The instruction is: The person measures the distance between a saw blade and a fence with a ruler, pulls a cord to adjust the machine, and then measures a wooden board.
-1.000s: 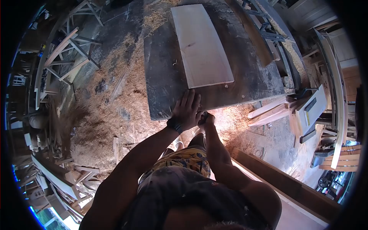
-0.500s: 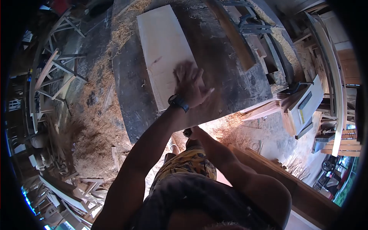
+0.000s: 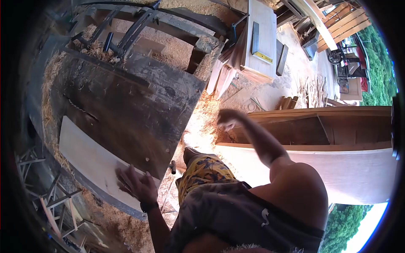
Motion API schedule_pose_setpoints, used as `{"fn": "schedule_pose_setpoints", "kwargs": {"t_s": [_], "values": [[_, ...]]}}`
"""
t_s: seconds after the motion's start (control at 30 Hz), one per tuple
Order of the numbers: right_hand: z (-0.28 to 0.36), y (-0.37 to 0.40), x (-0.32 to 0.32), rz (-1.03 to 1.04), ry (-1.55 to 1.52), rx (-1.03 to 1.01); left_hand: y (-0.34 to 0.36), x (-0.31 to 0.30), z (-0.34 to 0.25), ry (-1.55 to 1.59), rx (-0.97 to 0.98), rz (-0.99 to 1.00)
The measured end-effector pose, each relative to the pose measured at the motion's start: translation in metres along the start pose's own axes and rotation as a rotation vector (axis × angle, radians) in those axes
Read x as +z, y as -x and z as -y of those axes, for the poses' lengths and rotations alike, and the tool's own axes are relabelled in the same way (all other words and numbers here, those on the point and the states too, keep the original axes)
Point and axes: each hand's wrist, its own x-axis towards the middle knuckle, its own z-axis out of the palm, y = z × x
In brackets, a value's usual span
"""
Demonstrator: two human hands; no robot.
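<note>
A pale wooden board (image 3: pixel 90 149) lies flat along the near left edge of the dark workbench (image 3: pixel 126 99). My left hand (image 3: pixel 139 183), with a dark watch at its wrist, rests on the board's near end. Its fingers are spread, open and slightly blurred. My right hand (image 3: pixel 228 120) hangs in the air beyond the bench's right edge, above floor shavings. Motion smears its bent fingers, and no object shows in them. A short dark handle (image 3: pixel 173 167) stands out at the bench corner near my shorts.
Metal clamps or frames (image 3: pixel 135 31) line the bench's far side amid shavings. A framing square (image 3: pixel 257 44) lies on a pale wooden box (image 3: pixel 259 63). At right is a long wooden cabinet-like piece (image 3: pixel 295 128). Sawhorses (image 3: pixel 59 206) stand at lower left.
My view has turned right, so the bench and board sit further left. My right hand has moved from the bench edge by the handle out to the right. My left hand stays on the board.
</note>
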Motion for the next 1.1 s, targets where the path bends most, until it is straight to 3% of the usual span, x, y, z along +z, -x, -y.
{"fn": "schedule_pose_setpoints", "kwargs": {"t_s": [0.07, 0.1, 0.13, 0.17, 0.23, 0.3, 0.4, 0.5, 0.53, 0.57, 0.67, 0.73, 0.8, 0.83, 0.93, 1.1], "values": [[-0.010, 0.069, -0.089, -0.351, -0.027, -0.131, 0.000, -0.001, -0.001, 0.008, 0.013, 0.002], [-0.046, 0.062, -0.128, -0.784, 0.216, -0.401, -0.001, 0.001, -0.002, 0.010, 0.008, 0.006], [-0.042, 0.070, -0.155, -1.216, 0.262, -0.263, -0.002, 0.001, -0.001, 0.010, 0.024, -0.001], [-0.035, 0.077, -0.182, -1.389, 0.100, -0.084, 0.000, 0.002, 0.000, 0.007, 0.036, -0.012], [-0.051, 0.068, -0.218, -1.653, 0.396, -0.243, 0.001, 0.003, 0.003, 0.012, 0.028, 0.000], [-0.065, 0.052, -0.241, -1.393, 0.480, -0.046, -0.001, 0.000, 0.003, 0.015, -0.003, 0.006], [-0.107, -0.003, -0.280, -1.347, 0.527, 0.087, -0.003, -0.009, 0.001, 0.073, 0.060, -0.017], [-0.077, 0.024, -0.258, -1.291, 0.611, 0.165, -0.002, -0.011, 0.007, 0.138, 0.071, -0.064], [-0.109, -0.008, -0.277, -1.302, 0.714, 0.135, 0.002, -0.010, 0.011, 0.142, 0.051, -0.053], [-0.078, 0.023, -0.254, -1.236, 0.630, 0.171, 0.005, -0.009, 0.014, 0.146, 0.045, -0.048], [-0.066, 0.053, -0.217, -1.224, 0.637, -0.024, 0.012, -0.005, 0.031, 0.160, 0.006, -0.028], [-0.062, 0.070, -0.188, -1.251, 0.580, -0.137, 0.010, -0.002, 0.047, 0.126, 0.163, -0.046], [-0.064, 0.094, -0.157, -1.212, 0.188, -0.380, 0.004, -0.003, 0.059, 0.130, 0.172, -0.035], [-0.091, 0.079, -0.159, -1.277, 0.152, -0.504, 0.000, -0.004, 0.062, 0.135, 0.171, -0.013], [-0.063, 0.120, -0.078, -1.263, 0.147, -0.954, -0.025, 0.010, 0.070, 0.169, 0.098, -0.070], [0.058, 0.204, 0.086, -1.041, -0.203, -1.006, -0.091, 0.016, 0.106, 0.093, 0.027, -0.096]]}}
